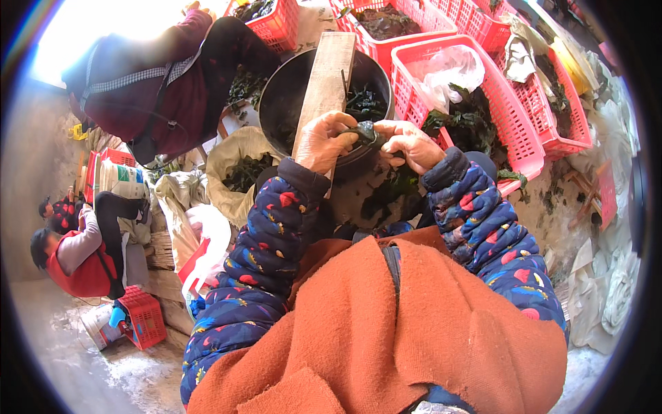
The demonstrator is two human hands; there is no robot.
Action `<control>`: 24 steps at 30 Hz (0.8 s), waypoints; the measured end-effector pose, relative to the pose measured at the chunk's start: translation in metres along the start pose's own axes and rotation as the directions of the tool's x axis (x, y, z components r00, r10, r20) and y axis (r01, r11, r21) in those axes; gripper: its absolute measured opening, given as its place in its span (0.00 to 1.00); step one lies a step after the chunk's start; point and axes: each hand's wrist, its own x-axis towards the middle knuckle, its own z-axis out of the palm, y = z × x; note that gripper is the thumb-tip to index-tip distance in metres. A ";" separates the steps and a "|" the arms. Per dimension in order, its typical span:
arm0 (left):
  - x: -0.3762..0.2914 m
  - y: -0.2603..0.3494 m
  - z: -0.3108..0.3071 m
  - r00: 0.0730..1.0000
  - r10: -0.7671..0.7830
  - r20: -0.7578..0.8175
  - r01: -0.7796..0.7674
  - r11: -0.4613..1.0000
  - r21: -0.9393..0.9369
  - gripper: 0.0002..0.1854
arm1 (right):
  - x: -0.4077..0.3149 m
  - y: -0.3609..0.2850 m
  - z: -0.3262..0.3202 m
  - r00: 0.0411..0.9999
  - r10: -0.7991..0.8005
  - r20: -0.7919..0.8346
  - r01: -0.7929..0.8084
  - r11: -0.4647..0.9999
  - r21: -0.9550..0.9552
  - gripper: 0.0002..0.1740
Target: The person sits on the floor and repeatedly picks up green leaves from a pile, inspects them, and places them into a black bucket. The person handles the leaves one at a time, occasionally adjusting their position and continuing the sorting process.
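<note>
A small bundle of dark green seaweed (366, 133) is stretched between my two hands. My left hand (325, 139) pinches one end between thumb and fingers, just above a wooden plank (327, 67). At the other end, my right hand (409, 145) grips the bundle with bent fingers. The plank lies across a round black tub (274, 88), and cut dark green pieces (366, 103) show inside it, to the right of the plank. More dark seaweed (393, 191) lies on the floor below my right hand.
A pink plastic crate (512, 129) with seaweed and a clear bag stands at right; more crates (408, 39) line the back. An open woven sack (227, 150) of seaweed sits left of the tub. One person (150, 98) bends close by at upper left; others (83, 253) sit farther left.
</note>
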 end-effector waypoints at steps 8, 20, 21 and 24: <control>-0.007 0.007 -0.008 0.976 0.092 -0.198 -0.106 0.993 -0.061 0.07 | -0.010 -0.026 0.014 0.972 -0.200 -0.123 0.089 0.798 -0.595 0.19; -0.011 0.016 0.011 0.924 0.362 -0.126 -0.290 0.876 0.386 0.04 | -0.006 -0.014 0.037 0.673 -0.715 0.188 0.144 -0.123 -0.982 0.12; -0.010 0.015 0.010 0.924 0.372 -0.086 -0.324 0.883 0.338 0.04 | -0.007 -0.014 0.037 0.668 -0.719 0.190 0.154 -0.117 -0.981 0.11; -0.015 0.011 0.003 0.942 0.267 -0.205 -0.222 0.950 0.217 0.05 | -0.011 -0.017 0.037 0.686 -0.711 0.155 0.180 -0.040 -0.983 0.11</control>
